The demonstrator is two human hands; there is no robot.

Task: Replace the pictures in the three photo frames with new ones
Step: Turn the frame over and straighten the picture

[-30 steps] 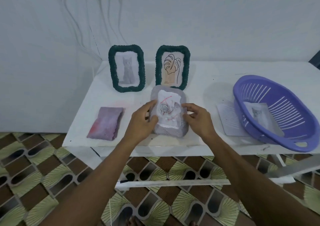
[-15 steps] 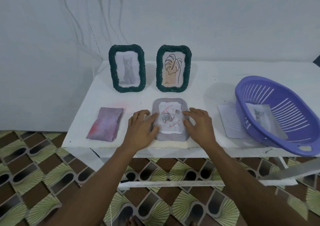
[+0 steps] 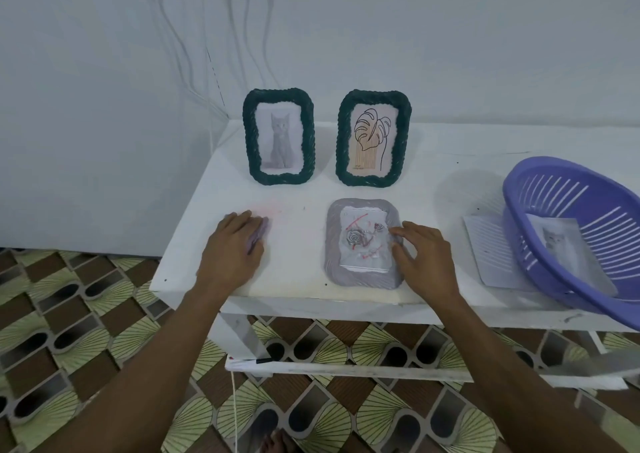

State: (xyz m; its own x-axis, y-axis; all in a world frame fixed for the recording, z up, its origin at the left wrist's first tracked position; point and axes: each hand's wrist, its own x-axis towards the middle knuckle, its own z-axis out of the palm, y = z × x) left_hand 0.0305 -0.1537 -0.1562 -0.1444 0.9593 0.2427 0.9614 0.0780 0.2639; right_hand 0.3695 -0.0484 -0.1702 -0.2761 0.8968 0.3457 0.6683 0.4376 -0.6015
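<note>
My left hand [image 3: 230, 248] lies flat, fingers straight, on the purple pad [image 3: 260, 232] at the near left of the table [image 3: 298, 210]. My right hand [image 3: 427, 255] rests with relaxed fingers on the grey frame [image 3: 363, 277], which lies flat near centre. The print on the far leaf picture [image 3: 370, 140] is too small to read.

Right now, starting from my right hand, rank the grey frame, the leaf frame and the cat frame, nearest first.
1. grey frame: lying flat at the front, touched by the right hand.
2. leaf frame: standing behind it.
3. cat frame: standing at the back left.
</note>
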